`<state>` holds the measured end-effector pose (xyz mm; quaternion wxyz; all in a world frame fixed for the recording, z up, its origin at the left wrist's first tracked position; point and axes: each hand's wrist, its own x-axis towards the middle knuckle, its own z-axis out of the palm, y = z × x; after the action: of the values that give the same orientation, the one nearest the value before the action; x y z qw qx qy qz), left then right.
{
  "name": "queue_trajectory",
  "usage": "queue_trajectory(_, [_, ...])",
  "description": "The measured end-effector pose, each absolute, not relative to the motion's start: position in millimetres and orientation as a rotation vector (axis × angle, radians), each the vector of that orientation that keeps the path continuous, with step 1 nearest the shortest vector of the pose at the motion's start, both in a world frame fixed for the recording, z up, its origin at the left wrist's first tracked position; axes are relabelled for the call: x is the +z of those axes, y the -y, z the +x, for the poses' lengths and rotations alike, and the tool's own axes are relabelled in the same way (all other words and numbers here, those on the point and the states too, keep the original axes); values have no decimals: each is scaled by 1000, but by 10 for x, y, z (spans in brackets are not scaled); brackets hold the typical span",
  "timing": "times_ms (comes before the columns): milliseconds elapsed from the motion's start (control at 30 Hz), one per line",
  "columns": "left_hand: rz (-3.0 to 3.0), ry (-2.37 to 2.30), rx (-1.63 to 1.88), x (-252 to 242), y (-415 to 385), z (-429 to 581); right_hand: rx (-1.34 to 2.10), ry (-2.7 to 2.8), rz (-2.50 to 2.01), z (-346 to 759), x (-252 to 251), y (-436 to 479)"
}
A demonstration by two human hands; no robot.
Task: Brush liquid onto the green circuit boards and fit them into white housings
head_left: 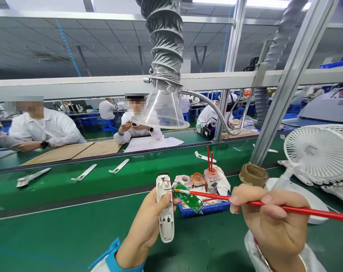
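A narrow green circuit board (189,199), tilted, small components on its face, hanging above the tabletop (75,241) on thin red and dark wires from an open white plastic housing (165,226), long and round-ended, hollow side up. That housing upright in the left hand (144,228), fingers (175,207) closed around its back and mostly hidden, thumb (166,197) pressed on its edge. Right hand (269,215) out to the side, fingers (269,199) pinched narrow around a red-handled brush (287,207), its pale tip at the end of the board, touching or almost touching, hard to tell. Just behind the board, a blue tray (204,209) with small pots, one holding two red sticks (209,160). Further right, a brown tape roll (253,174) and a white desk fan (319,151). Beyond, a green conveyor belt (132,185) carrying white plastic parts (85,172). Overhead, a clear fume hood (163,111) on a grey duct. Across the line, co-workers (44,128) in white coats, bent over their own benches.
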<state>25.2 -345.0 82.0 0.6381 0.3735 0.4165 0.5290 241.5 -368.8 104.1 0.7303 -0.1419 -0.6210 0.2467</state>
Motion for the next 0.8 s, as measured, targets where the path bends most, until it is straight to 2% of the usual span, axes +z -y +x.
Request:
queue_trajectory(300, [1051,-975,1284,865,3504,275,339,1373,-357,2516,957,3750])
queue_trajectory(800, [692,-795,1273,848,3502,264,209,1444,-431,2634,1029,3960])
